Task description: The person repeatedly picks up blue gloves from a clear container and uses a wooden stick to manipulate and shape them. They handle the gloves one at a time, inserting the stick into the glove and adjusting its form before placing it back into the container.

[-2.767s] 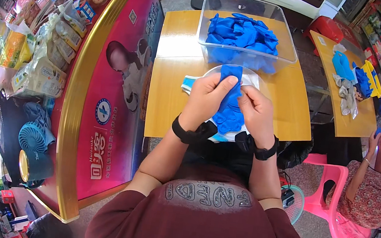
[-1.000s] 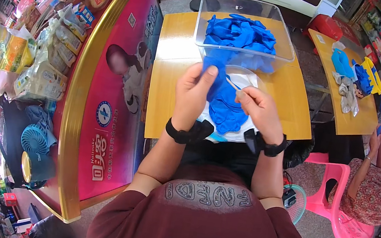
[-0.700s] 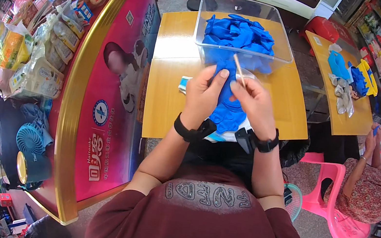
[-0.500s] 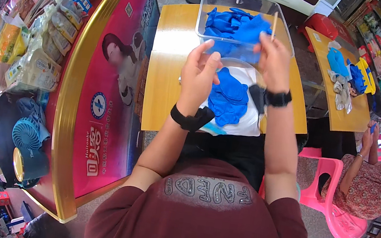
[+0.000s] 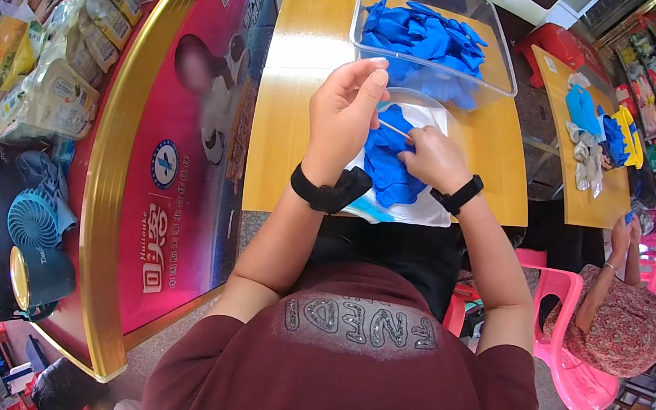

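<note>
My left hand (image 5: 345, 118) is raised over the near left side of a white sheet (image 5: 429, 209), palm turned inward. Its thumb and fingers curve loosely, and I see nothing held in them. A thin pale stick (image 5: 393, 130) is pinched in my right hand (image 5: 437, 164), its free end pointing left toward the left palm. The right fingers reach down to a heap of limp blue pieces (image 5: 390, 176), soft like thin rubber or cloth, which lies on the white sheet. Whether those fingers also grip a blue piece is hidden. Dark bands circle both wrists.
A clear plastic bin (image 5: 498, 57) of similar blue pieces (image 5: 421, 36) stands beyond, on the yellow wooden table (image 5: 299, 56). A pink-and-gold counter (image 5: 125, 175) rises at left. To the right are a pink chair (image 5: 560, 325), a seated person (image 5: 624, 321) and another table (image 5: 592, 194).
My right hand has come down from beside the bin, with the stick, to the blue heap. The blue piece blurred beside it now rests in the bin or heap; I cannot tell which.
</note>
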`<control>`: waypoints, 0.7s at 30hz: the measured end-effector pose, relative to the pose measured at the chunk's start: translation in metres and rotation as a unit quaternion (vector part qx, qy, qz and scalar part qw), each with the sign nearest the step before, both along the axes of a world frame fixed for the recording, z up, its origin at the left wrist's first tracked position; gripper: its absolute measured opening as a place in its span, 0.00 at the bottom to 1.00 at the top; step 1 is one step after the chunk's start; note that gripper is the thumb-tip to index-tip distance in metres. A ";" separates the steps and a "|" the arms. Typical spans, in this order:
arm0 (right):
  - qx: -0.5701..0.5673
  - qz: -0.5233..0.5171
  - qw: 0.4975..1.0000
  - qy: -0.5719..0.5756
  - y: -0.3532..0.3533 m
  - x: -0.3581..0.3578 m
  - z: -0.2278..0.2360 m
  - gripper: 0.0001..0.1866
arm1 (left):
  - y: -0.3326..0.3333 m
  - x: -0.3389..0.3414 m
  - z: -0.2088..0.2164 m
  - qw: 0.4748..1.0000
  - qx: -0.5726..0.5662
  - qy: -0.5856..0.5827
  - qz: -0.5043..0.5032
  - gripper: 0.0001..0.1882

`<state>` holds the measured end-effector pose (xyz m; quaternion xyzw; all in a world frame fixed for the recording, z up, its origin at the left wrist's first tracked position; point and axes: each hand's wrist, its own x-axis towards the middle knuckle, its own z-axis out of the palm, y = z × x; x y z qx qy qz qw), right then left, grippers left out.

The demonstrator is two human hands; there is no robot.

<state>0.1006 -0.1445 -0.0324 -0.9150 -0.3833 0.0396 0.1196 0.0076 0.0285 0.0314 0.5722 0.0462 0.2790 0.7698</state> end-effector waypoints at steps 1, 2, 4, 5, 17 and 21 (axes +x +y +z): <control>-0.018 0.000 1.000 0.005 0.001 0.004 -0.004 0.14 | 0.001 0.000 0.001 1.000 0.005 -0.004 0.002 0.13; -0.013 -0.005 1.000 0.019 0.001 0.008 -0.006 0.14 | 0.001 0.000 0.001 1.000 0.006 -0.008 0.007 0.12; -0.003 -0.014 0.999 0.045 0.001 0.016 -0.005 0.14 | 0.001 0.000 -0.001 1.000 0.007 -0.015 0.017 0.11; 0.044 -0.021 0.993 0.107 -0.003 0.021 -0.002 0.13 | 0.003 0.000 0.000 1.000 0.017 -0.004 0.004 0.11; 0.544 -0.076 0.593 0.589 -0.019 -0.023 0.056 0.09 | -0.019 0.001 -0.010 0.908 0.413 -0.015 -0.076 0.25; 0.553 -0.119 0.790 0.239 -0.010 -0.034 0.047 0.15 | -0.021 0.009 -0.021 0.964 0.243 0.060 -0.095 0.16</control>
